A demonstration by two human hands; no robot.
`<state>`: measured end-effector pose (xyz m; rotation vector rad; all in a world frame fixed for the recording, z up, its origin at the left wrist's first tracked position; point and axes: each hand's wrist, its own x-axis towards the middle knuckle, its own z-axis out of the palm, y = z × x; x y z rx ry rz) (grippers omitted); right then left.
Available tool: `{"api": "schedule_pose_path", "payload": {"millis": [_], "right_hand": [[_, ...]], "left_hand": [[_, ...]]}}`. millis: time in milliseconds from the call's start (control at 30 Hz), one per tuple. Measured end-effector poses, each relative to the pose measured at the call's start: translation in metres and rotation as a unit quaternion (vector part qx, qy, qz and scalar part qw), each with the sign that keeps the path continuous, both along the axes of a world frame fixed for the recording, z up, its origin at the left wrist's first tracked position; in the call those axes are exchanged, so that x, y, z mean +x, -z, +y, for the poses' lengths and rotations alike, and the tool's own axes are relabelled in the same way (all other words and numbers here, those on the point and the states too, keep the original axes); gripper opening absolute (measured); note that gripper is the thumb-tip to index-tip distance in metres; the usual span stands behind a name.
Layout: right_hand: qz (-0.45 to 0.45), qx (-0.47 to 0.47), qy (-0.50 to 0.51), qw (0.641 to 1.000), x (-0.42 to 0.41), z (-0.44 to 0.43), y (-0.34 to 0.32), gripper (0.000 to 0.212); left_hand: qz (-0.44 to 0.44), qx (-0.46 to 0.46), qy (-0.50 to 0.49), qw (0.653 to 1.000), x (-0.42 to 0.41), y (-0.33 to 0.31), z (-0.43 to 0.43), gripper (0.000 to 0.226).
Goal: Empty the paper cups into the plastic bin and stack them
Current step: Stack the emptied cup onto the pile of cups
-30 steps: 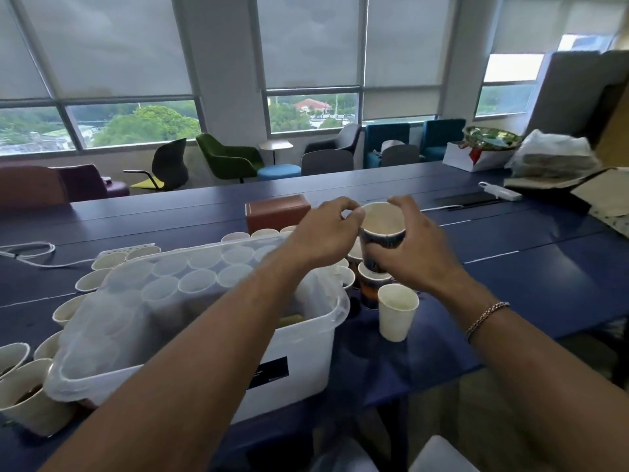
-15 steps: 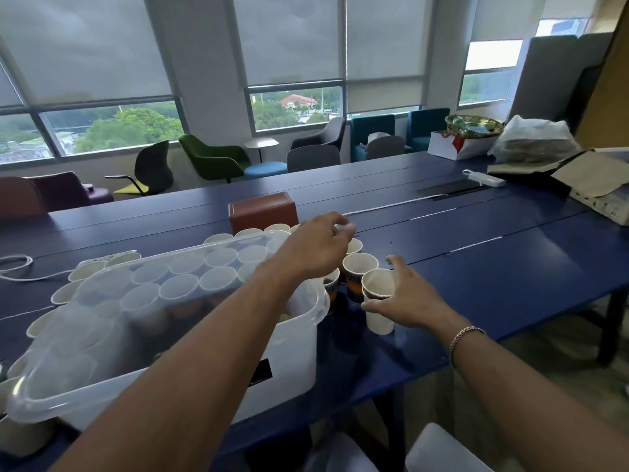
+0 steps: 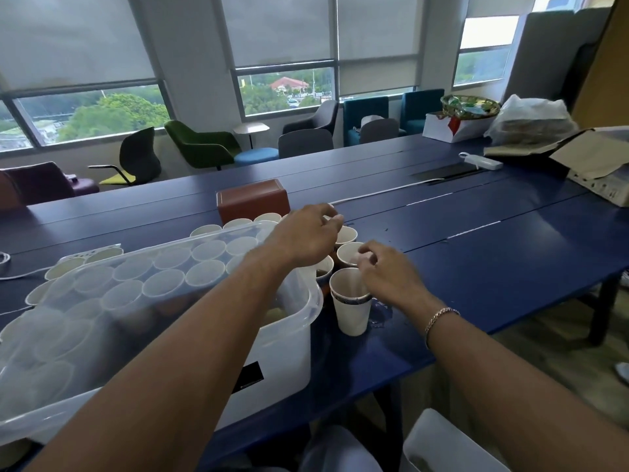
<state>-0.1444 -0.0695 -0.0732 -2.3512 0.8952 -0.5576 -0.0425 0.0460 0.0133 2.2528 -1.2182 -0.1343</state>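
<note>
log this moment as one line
left hand: over paper cups, grip unclear | right hand: above stacked cups, holding nothing | plastic bin: left of stack

Cannot see into plastic bin (image 3: 286, 352) through cloudy wall, nor past left hand (image 3: 306, 236) to cups (image 3: 347, 235) behind it, nor resolve blurred fingertips (image 3: 366, 258) of right hand (image 3: 388, 270)

Translucent plastic bin (image 3: 289, 338) near left, smooth with a soft sheen. Matt white paper cups (image 3: 352, 311) just beside it, plain paper walls. Blue table (image 3: 510, 253): smooth, semi-gloss, picking up window glare. Leathery-looking matt brown box (image 3: 253, 199) further back. Shiny metal-looking chain bracelet (image 3: 440, 318). Far right, crinkly glossy plastic bag (image 3: 531, 117) and dull matt cardboard (image 3: 592, 153).
</note>
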Motion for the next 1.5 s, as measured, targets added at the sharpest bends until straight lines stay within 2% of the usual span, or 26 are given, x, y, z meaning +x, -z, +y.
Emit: {"api": "schedule_pose_path", "payload": {"millis": [167,267,400,500,567,633,733,867,967,1000,1067,1167,1267,1367,1500], "right_hand": [[0.14,0.052,-0.05,0.987,0.014,-0.025,0.002,0.037],[0.168,0.061,-0.068,0.982,0.018,-0.032,-0.003,0.031],[0.196,0.009,-0.068,0.978,0.016,-0.036,-0.014,0.028],[0.187,-0.016,-0.065,0.98,0.009,-0.034,-0.031,0.024],[0.177,-0.046,-0.072,0.98,0.003,-0.03,-0.052,0.032],[0.156,-0.093,-0.069,0.981,-0.002,-0.025,-0.075,0.037],[0.106,-0.169,-0.05,0.979,-0.002,-0.012,-0.109,0.032],[0.038,-0.23,-0.066,0.97,0.006,0.024,-0.153,0.038],[-0.002,-0.256,-0.098,0.962,0.017,0.054,-0.173,0.04],[-0.011,-0.264,-0.106,0.959,0.02,0.063,-0.176,0.04],[-0.029,-0.275,-0.116,0.954,0.03,0.079,-0.176,0.04],[-0.082,-0.203,-0.13,0.967,0.046,0.098,-0.165,0.06],[-0.109,-0.018,-0.174,0.979,0.062,0.117,-0.151,0.084],[-0.083,0.175,-0.244,0.95,0.076,0.133,-0.136,0.077],[-0.094,0.28,-0.28,0.914,0.089,0.144,-0.116,0.068]], "left_hand": [[0.002,0.006,-0.007,1.0,0.003,0.0,-0.004,0.035],[0.002,0.007,-0.006,1.0,0.004,0.001,-0.004,0.034],[-0.005,0.008,-0.004,1.0,0.008,0.003,-0.004,0.031],[-0.003,0.006,-0.002,1.0,0.008,0.002,-0.005,0.032],[-0.006,0.005,-0.011,1.0,0.008,0.002,-0.005,0.034],[-0.023,0.0,-0.034,0.999,0.008,0.0,-0.004,0.036],[-0.048,-0.038,-0.073,0.995,0.009,-0.01,0.0,0.039],[0.006,-0.118,-0.12,0.986,0.013,-0.038,0.015,0.05],[0.102,-0.184,-0.139,0.968,0.022,-0.062,0.034,0.041],[0.108,-0.193,-0.146,0.964,0.025,-0.069,0.041,0.037],[0.058,-0.178,-0.168,0.968,0.031,-0.077,0.06,0.034],[0.034,-0.181,-0.2,0.962,0.041,-0.08,0.089,0.034],[0.035,-0.188,-0.225,0.956,0.053,-0.079,0.116,0.032],[0.045,-0.18,-0.232,0.955,0.058,-0.077,0.136,0.034],[0.062,-0.175,-0.212,0.959,0.06,-0.067,0.153,0.036]]}}
